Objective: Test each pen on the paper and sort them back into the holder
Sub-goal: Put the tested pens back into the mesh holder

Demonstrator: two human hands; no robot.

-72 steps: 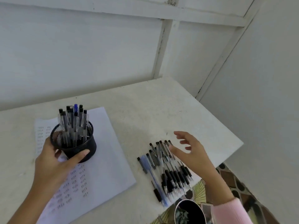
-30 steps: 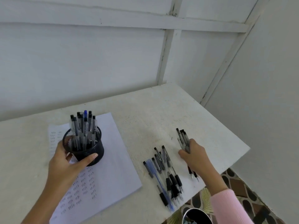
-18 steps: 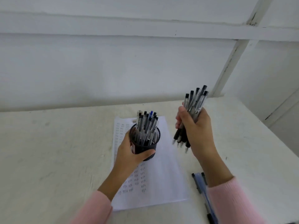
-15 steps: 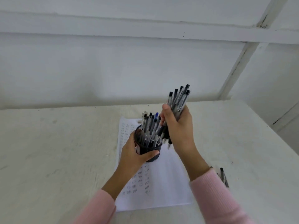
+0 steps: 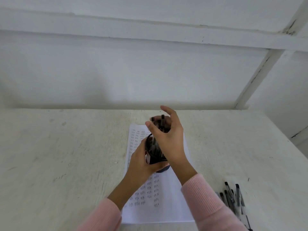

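There is only one camera here, riding on the person's head. It looks forward and down over the white table (image 5: 66,164), facing the wall (image 5: 116,72) behind it, so the table's far edge runs across the middle of the picture. It sits close: both pink sleeves (image 5: 205,202) come in from the bottom edge, and the left hand (image 5: 141,162) and right hand (image 5: 168,139) meet at the holder (image 5: 153,147) near the centre. The paper (image 5: 166,205) lies right below the lens. The wide lens takes in the wall's beam (image 5: 150,32) up top and cuts off the loose pens (image 5: 231,195) at the bottom right corner. The view seems tipped slightly, though the lens's bend makes that hard to judge.
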